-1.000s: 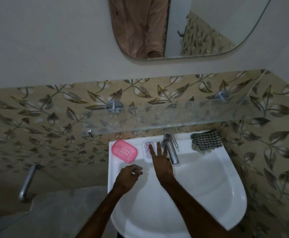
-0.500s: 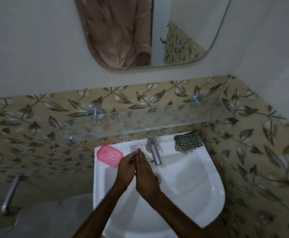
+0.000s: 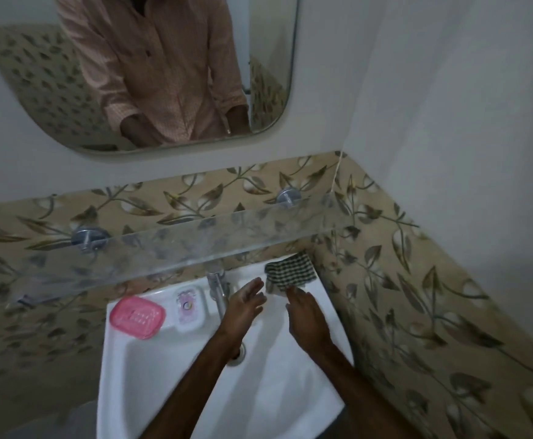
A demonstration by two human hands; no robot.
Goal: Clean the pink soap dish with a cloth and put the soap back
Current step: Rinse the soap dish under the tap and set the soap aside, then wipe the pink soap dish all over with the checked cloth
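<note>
Two hands are held over the white basin (image 3: 151, 369), both open, fingers spread, nothing gripped. Left hand (image 3: 243, 307) is hovering just right of the tap (image 3: 218, 289); right hand (image 3: 306, 315) is placed w/ fingertips at the near edge of the checked cloth (image 3: 290, 272), touching or just short of it, not determinable. Cloth is lying crumpled on the back right corner of the basin rim, not yet lifted. Pink soap dish (image 3: 137, 317) is set on the back left of the rim, seen empty, well apart from both hands. Soap (image 3: 189, 307), pale w/ a printed mark, is lying in the basin's moulded recess between dish and tap, just beside the dish. Progress, as judged: soap is already out of the dish; wiping is not begun; cloth pickup, wiping, and soap return are all left. Approx. an early stage. Surface: glazed ceramic, prob. slick; drain (image 3: 238, 354) is partly hidden by the left forearm. Room: small, dim corner; leaf-pattern tiles (image 3: 401, 280) on back and right walls, plain wall above. Glass shelf (image 3: 163, 248) is fixed above the basin on metal mounts. Mirror (image 3: 163, 74) above, in which a checked shirt is reflected.
</note>
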